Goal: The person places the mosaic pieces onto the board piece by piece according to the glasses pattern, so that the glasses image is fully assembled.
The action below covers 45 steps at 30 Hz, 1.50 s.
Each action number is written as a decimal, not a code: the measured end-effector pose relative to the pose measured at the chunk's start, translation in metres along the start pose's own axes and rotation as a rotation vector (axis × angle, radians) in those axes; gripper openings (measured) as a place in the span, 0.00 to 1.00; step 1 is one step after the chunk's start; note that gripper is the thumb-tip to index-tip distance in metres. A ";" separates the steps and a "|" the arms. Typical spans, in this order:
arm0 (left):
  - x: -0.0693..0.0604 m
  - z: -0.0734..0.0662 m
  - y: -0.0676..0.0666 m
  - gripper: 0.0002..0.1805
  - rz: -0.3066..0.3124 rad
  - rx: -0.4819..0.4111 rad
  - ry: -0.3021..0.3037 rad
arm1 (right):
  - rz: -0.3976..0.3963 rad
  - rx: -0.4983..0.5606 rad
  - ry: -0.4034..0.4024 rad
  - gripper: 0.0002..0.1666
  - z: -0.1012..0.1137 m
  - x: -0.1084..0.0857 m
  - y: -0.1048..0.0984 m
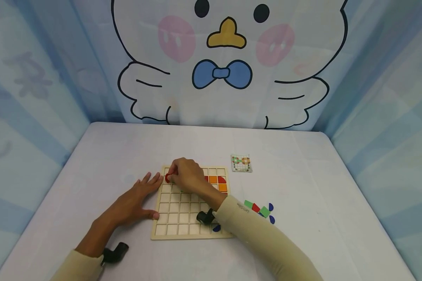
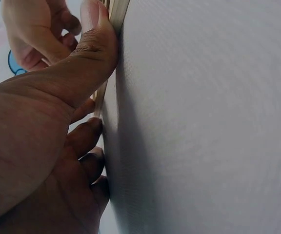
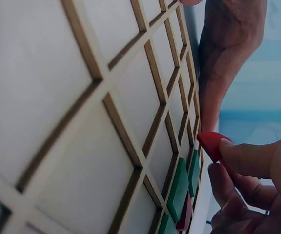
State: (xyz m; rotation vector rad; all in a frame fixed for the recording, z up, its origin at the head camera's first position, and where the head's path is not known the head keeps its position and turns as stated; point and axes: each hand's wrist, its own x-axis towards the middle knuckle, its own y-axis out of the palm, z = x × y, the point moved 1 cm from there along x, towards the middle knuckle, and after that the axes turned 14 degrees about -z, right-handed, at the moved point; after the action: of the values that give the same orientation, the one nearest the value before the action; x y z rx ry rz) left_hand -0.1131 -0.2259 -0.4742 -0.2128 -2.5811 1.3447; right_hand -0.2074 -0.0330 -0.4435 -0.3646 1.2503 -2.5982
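Note:
My right hand (image 1: 188, 175) pinches a red quarter-round tile (image 3: 212, 143) between thumb and fingertips, at the far left corner of the wooden grid board (image 1: 174, 218). The right wrist view shows the tile tilted, raised off the grid. Along the board's left side lies my left hand (image 1: 135, 201), fingers spread, with the thumb touching the frame. Green tiles (image 3: 178, 187) fill cells close to the pinching fingers. Farther right in the grid sit orange square tiles (image 1: 213, 179) and another red tile (image 1: 222, 179). My right hand and forearm hide part of the board.
A small pattern card (image 1: 241, 163) lies beyond the board's right corner. Loose green (image 1: 265, 212), red (image 1: 256, 207) and blue tiles (image 1: 271, 207) are scattered to the right. One blue tile (image 1: 216, 228) rests near the board's front edge. The white tabletop (image 1: 119, 156) meets printed curtains.

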 end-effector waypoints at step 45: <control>0.000 -0.001 0.000 0.64 -0.002 0.006 0.012 | -0.015 -0.066 -0.053 0.08 -0.006 -0.009 -0.013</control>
State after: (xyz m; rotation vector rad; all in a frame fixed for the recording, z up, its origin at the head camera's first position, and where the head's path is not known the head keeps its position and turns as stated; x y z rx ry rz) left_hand -0.1127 -0.2257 -0.4736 -0.2163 -2.5669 1.3459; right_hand -0.2018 -0.0182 -0.4378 -0.4542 1.3232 -2.5463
